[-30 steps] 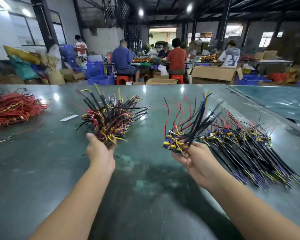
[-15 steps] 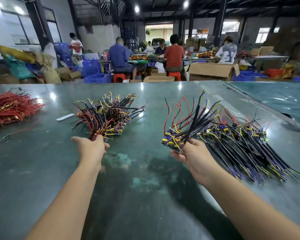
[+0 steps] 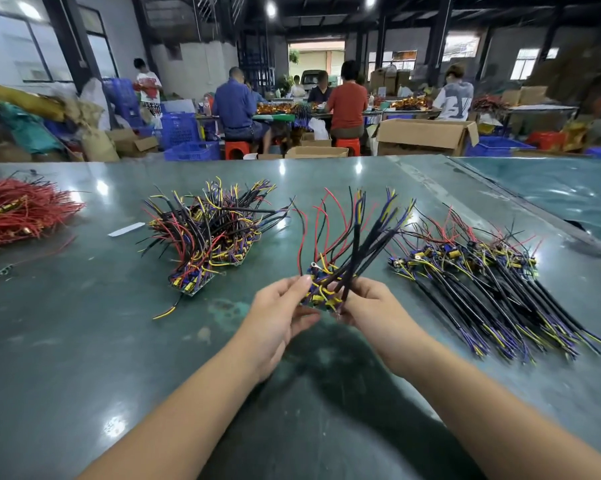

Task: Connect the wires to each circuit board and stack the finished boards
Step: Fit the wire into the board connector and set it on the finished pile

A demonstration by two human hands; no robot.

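Observation:
Both hands hold a small bundle of circuit boards [image 3: 321, 292] with red, black, yellow and purple wires fanning upward. My left hand [image 3: 278, 313] pinches its left edge with thumb and fingers. My right hand [image 3: 371, 306] grips its right side and the black wire stems. A stack of wired boards [image 3: 209, 237] lies on the green table to the left, free of both hands. A long row of boards with wires [image 3: 482, 278] lies to the right.
A heap of red wires [image 3: 18, 211] sits at the far left, a white strip [image 3: 125, 229] near it. The green table [image 3: 84, 341] ends at a raised edge on the right. People work at benches beyond, among boxes and blue crates.
My left hand let go of the left stack, which now lies on the table, and moved right to join my right hand on the bundle. The bundle shifted toward the centre.

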